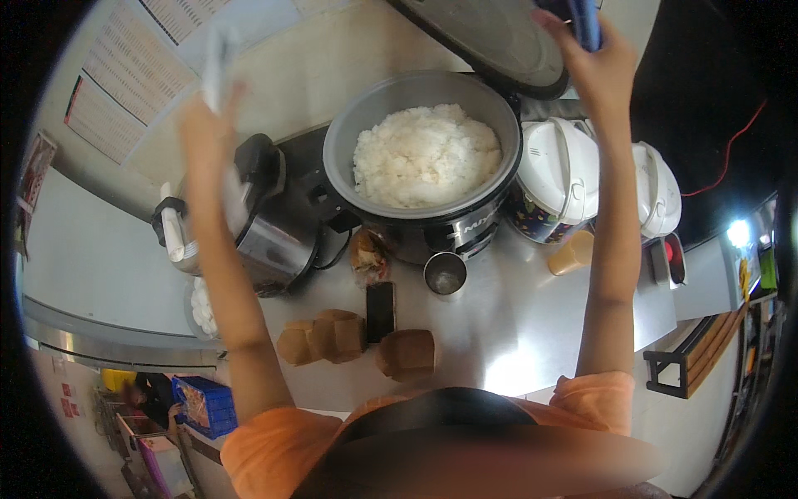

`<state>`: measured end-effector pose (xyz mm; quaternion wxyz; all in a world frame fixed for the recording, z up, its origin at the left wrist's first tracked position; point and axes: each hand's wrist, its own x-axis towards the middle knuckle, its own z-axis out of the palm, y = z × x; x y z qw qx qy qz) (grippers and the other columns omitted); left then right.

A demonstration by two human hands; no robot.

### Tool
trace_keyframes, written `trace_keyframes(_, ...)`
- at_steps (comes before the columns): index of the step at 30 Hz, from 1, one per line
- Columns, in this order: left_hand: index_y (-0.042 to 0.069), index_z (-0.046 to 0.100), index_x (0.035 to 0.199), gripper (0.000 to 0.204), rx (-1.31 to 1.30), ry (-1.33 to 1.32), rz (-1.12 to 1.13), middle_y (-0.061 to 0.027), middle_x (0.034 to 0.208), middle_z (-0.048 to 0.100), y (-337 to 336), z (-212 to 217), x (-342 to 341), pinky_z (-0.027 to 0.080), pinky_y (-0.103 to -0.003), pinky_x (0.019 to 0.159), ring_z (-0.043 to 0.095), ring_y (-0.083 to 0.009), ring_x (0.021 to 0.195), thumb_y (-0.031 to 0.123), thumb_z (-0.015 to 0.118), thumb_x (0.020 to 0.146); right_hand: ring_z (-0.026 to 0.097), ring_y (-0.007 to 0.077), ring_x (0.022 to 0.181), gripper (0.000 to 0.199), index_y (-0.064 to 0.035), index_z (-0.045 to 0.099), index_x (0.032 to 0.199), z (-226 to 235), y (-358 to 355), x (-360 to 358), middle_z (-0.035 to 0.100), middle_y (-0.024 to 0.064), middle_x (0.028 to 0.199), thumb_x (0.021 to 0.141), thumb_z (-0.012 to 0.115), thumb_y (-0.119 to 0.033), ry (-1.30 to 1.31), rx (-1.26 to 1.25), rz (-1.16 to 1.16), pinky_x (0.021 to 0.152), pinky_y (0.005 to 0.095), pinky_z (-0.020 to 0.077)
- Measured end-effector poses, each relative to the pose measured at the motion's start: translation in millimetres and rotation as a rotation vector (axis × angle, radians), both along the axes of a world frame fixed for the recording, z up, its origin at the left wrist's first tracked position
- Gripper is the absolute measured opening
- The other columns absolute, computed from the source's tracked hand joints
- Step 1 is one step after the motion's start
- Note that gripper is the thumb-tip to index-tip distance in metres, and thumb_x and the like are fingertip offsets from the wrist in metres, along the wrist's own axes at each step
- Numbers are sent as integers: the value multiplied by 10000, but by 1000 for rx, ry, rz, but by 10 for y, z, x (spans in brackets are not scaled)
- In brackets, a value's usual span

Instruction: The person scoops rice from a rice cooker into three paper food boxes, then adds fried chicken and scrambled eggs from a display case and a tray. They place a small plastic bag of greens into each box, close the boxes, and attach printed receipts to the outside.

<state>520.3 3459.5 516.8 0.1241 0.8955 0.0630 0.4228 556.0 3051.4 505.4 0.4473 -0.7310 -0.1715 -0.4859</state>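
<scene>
Both my arms reach up over a steel counter (515, 333). My left hand (206, 121) is raised at the upper left and grips a blurred white flat thing (218, 56). At the upper right, my right hand (594, 66) holds a dark blue flat object (584, 18) beside the open grey lid (490, 37) of a large rice cooker. The cooker's grey pot (339, 145) is full of white cooked rice (426, 155). Neither hand touches the rice or the pot.
A silver and black cooker (262, 220) stands to the left, two white cookers (559, 175) (658, 187) to the right. On the counter lie a metal cup (445, 273), a black phone (381, 310), brown paper boxes (326, 337) (407, 353) and a yellow cup (571, 254).
</scene>
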Motion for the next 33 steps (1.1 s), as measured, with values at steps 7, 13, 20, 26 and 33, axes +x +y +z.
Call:
trace_keyframes(7, 101, 507, 752, 456, -1487, 482, -189, 49, 572, 396, -194, -2141, -464, 247, -199, 338, 333, -46, 379, 506, 714, 780, 486, 69, 578, 327, 22, 668, 1023, 196, -97, 24, 570, -2, 663, 775, 730, -182, 179, 155, -31, 538, 256, 411)
trace_keyframes(13, 124, 511, 748, 374, -1727, 432, -202, 54, 567, 376, -280, -2201, -424, 198, -201, 335, 297, -38, 365, 433, 722, 755, 489, 62, 541, 449, -69, 694, 1080, 104, -253, 156, 549, 0, 599, 780, 738, -400, 161, 42, -125, 532, 220, 374)
trace_keyframes(20, 105, 573, 799, 348, -1544, 388, -86, 61, 558, 428, -306, -2253, -530, 215, -208, 348, 318, -44, 372, 430, 694, 771, 461, 59, 541, 539, -45, 671, 1115, 140, -575, 314, 515, -21, 611, 770, 730, -454, 151, 34, -136, 524, 215, 326)
trace_keyframes(26, 113, 566, 769, 358, -1542, 352, -57, 60, 531, 437, -59, -2272, -434, 222, -205, 356, 337, -49, 371, 450, 686, 770, 458, 57, 535, 507, -28, 677, 1085, 201, -712, 214, 494, -29, 599, 760, 756, -408, 132, 106, -127, 517, 219, 334)
trace_keyframes(33, 104, 563, 773, 411, -1516, 281, -18, 54, 528, 421, 120, -2215, -348, 223, -208, 350, 326, -49, 365, 500, 674, 789, 461, 80, 525, 446, -7, 677, 955, 196, -931, 177, 503, -13, 614, 696, 803, -348, 164, 392, -172, 502, 214, 365)
